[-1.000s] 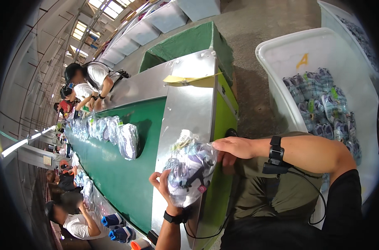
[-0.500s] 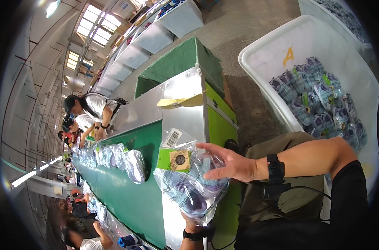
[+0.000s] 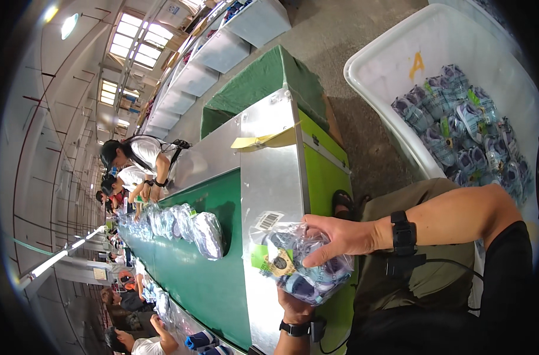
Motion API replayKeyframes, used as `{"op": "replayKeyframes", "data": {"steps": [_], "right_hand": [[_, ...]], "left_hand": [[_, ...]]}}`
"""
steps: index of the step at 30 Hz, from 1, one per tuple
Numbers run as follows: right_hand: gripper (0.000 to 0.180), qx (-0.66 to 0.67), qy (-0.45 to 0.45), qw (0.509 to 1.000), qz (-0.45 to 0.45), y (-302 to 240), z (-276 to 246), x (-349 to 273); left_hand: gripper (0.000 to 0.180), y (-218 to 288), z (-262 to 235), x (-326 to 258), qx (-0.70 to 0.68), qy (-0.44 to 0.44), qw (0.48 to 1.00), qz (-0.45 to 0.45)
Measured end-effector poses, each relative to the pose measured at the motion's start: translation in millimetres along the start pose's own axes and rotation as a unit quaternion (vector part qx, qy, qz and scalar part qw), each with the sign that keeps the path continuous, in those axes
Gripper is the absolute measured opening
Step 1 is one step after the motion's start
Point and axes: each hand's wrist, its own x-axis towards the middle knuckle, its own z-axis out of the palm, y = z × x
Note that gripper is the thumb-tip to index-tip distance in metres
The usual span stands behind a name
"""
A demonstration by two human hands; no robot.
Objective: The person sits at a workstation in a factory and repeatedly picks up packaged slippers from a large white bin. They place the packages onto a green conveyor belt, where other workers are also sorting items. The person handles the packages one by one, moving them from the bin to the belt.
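A clear plastic bag with a pair of lavender and blue shoes point(image 3: 308, 283) is between my hands, above the metal end of the conveyor. A green and tan tag and a barcode label show through or on the film. My right hand point(image 3: 340, 238) grips the bag's upper right side, thumb over the front. From below, my left hand point(image 3: 295, 305) supports the bag, its fingers mostly hidden behind it. More bagged shoes point(image 3: 207, 235) lie in a row on the green conveyor belt point(image 3: 180, 269).
A large white bin point(image 3: 370, 74) at right holds many bagged shoes point(image 3: 459, 127). A green-lined container point(image 3: 251, 89) stands beyond the conveyor's metal edge point(image 3: 272, 177), where yellow tape point(image 3: 266, 139) sticks. Co-workers point(image 3: 142, 157) stand along the belt. White bins point(image 3: 222, 50) line the back.
The bagged shoes have tilted and turned between my hands and shifted slightly right in view. My right hand now wraps closer round the bag. The whole view has shifted a little.
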Motion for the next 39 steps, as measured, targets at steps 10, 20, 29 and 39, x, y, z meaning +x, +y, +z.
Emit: {"op": "replayKeyframes", "data": {"steps": [10, 20, 29, 39], "right_hand": [[0.067, -0.297, 0.174, 0.937, -0.063, 20.2, -5.7, 3.9], [0.050, -0.444, 0.188, 0.827, -0.289, -27.3, -19.1, 4.8], [0.040, -0.626, 0.131, 0.695, -0.329, -13.7, 1.9, -7.2], [0.063, -0.585, 0.129, 0.791, -0.126, -8.0, -12.7, -4.7]], "left_hand": [[0.079, -0.9, 8.2, -1.2, 0.020, -0.066, 0.997, 0.017], [0.078, 2.0, 16.3, -0.6, 0.065, -0.099, 0.991, 0.061], [0.073, 0.1, 45.6, -5.9, -0.001, 0.006, 1.000, -0.014], [0.067, -6.3, 49.8, -21.5, 0.094, -0.003, 0.992, 0.086]]}}
